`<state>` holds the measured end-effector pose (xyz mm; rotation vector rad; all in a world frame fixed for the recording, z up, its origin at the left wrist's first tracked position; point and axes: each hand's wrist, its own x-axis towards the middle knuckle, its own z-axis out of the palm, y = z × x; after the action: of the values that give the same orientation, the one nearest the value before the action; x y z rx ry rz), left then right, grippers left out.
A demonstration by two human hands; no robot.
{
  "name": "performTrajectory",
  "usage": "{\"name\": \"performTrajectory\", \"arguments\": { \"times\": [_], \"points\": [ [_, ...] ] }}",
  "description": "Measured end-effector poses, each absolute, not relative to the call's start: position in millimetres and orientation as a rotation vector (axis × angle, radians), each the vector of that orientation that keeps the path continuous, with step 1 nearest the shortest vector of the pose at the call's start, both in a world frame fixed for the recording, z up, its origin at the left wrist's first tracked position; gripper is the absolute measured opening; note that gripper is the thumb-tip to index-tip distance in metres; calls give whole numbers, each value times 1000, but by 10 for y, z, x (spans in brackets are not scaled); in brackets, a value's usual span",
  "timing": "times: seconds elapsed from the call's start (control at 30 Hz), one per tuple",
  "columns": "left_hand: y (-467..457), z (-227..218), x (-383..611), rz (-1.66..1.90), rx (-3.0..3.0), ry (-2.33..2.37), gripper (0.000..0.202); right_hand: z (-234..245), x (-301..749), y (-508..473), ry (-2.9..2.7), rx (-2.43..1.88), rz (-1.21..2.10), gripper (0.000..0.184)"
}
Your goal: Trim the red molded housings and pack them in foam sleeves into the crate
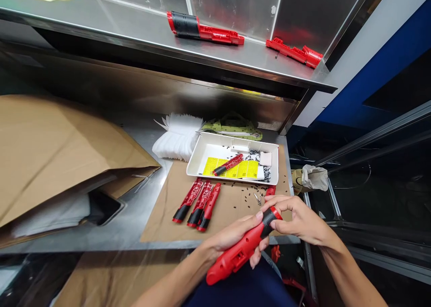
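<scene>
A red and black plastic tool housing (239, 252) slants across in front of my body, its black-banded end up and to the right. My left hand (240, 235) is wrapped round its middle from the left. At the black end, my right hand (291, 215) grips with thumb and fingers near the red rim. Just beyond lie several red and black housing halves (194, 203) side by side on brown cardboard (164, 217). Another red part (270, 190) shows partly behind my right fingers. Small tweezers-like metal pieces (257, 198) and scattered dark bits lie close by.
A white tray (190, 167) holds yellow label sheets (251, 168), a housing half and small black parts. Behind it are white foam sheets (180, 136) and a green pouch (232, 128). A large cardboard box (67, 150) stands left. Two housing parts rest on the metal shelf (134, 28).
</scene>
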<state>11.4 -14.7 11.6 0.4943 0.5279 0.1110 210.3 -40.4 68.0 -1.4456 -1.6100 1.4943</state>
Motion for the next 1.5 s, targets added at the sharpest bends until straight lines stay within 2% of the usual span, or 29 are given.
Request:
{"name": "performTrajectory", "arguments": {
  "times": [0.17, 0.6, 0.73, 0.8, 0.93, 1.03, 1.07, 1.13, 1.17, 1.27, 1.33, 1.4, 1.5],
  "points": [
    [-186, 62, 147, 128, 487, 531, 57, 666, 2064, -410, -1565, -1488, 1515, 10],
    [-206, 76, 205, 248, 563, 667, 52, 578, 1953, -424, -1705, -1767, 1144, 10],
    [-160, -60, 112, 169, 513, 547, 54, 644, 2083, -487, -1605, -1596, 1371, 5],
    [-129, -127, 52, 115, 450, 463, 57, 687, 2171, -520, -1497, -1537, 1434, 14],
    [-67, -185, -26, 52, 394, 302, 70, 707, 2242, -544, -1412, -1607, 1245, 22],
    [-45, -190, -41, 49, 378, 264, 70, 636, 2205, -516, -1400, -1639, 1084, 37],
    [-43, -193, -40, 42, 370, 259, 69, 606, 2190, -503, -1388, -1635, 1017, 37],
    [-41, -200, -32, 32, 359, 255, 66, 557, 2165, -481, -1355, -1588, 917, 24],
    [-37, -200, -25, 28, 357, 261, 64, 541, 2155, -474, -1359, -1555, 924, 23],
    [-4, -173, -18, 11, 360, 282, 61, 496, 2115, -484, -1501, -1481, 1140, 43],
    [31, -139, -51, -11, 366, 274, 67, 416, 2060, -511, -1541, -1467, 1287, 43],
    [50, -122, -139, 25, 356, 298, 72, 255, 1964, -557, -1343, -1452, 1354, 43],
    [-10, -185, -346, 289, 391, 519, 61, -99, 1706, -669, -832, -1405, 1411, 50]
  ]
}}
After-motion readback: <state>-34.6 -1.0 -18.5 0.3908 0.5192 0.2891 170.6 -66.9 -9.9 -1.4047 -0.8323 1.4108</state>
